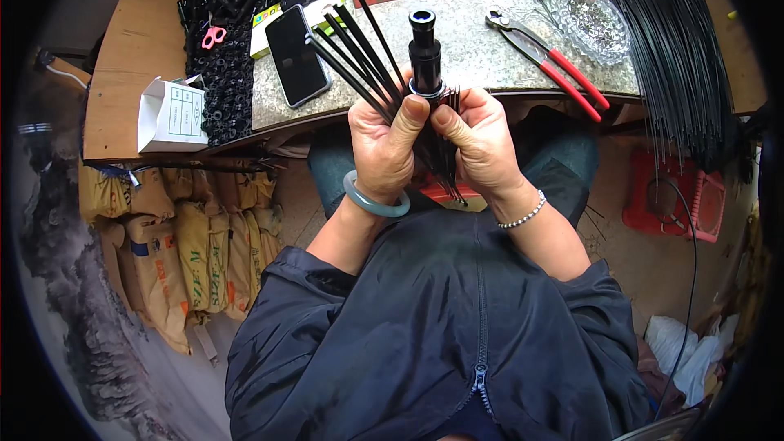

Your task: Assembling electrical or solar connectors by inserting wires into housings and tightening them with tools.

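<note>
Black cylinder (425, 65): upright between the two hands, above the lap and close to the near edge of the surface (474, 57); wide end down, narrow mouth up, probably held so for a clear look at the base
Left hand (382, 137): curled firmly, thumb pressed near the base of the cylinder, with hold of it and of the rods alongside, likely to keep both from slipping
Right hand (488, 145): closed in from the other side, thumb tip beside the left one, apparently steadying the base; cannot tell the exact grip of the hidden fingers
Black rods (346, 76): fanned up and leftward past the left thumb, lower ends hanging beneath the hands, perhaps slanted to stay clear of the cylinder
Red-handled cutters (576, 77): on the right of the surface, handles toward the wearer, handy for a quick pick-up
Glass dish (622, 47): beyond the cutters, with small shiny bits inside, presumably to stop scattering
Long rod bundle (678, 49): draped over the right edge, seemingly too long to lie flat
Phone (298, 57): face up at left, partly on a yellow-green box (261, 37), perhaps propped for viewing
Dark tube pieces (224, 98): massed at far left, apparently out of the working space
</note>
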Demonstrator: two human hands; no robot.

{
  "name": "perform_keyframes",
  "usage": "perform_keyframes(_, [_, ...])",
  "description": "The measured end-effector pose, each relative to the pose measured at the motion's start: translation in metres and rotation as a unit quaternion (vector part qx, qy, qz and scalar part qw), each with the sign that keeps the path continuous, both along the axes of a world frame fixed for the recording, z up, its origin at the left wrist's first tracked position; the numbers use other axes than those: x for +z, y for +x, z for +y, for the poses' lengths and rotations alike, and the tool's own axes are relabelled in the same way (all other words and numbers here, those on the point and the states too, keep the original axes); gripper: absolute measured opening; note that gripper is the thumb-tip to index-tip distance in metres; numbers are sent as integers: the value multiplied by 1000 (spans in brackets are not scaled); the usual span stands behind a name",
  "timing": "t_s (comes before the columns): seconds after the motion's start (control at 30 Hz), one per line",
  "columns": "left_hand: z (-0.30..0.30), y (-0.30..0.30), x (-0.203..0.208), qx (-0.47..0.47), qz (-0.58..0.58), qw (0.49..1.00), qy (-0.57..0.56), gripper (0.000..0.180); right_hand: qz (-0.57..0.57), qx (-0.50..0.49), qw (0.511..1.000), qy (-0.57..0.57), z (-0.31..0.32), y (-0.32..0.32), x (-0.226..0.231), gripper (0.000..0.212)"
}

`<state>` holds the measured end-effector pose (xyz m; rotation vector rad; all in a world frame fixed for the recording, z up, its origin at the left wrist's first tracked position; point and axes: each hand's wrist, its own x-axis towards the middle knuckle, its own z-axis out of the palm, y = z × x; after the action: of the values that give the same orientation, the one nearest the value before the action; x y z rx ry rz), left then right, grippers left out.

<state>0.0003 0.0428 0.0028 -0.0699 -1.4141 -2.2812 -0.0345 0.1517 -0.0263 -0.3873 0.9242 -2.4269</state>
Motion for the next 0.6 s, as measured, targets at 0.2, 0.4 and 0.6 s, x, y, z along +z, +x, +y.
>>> perform_keyframes(0.2, [-1, -1, 2, -16, 0, 999, -42, 37, -17, -95, 995, 15, -8, 10, 10, 15])
perform_keyframes(0.4, [7, -2, -1, 98, 13, 984, -145, 31, 6, -134, 991, -22, -7, 14, 2, 18])
perform_keyframes(0.6, [6, -3, -6, 104, 16, 986, -129, 31, 13, -127, 992, -15, -4, 12, 3, 10])
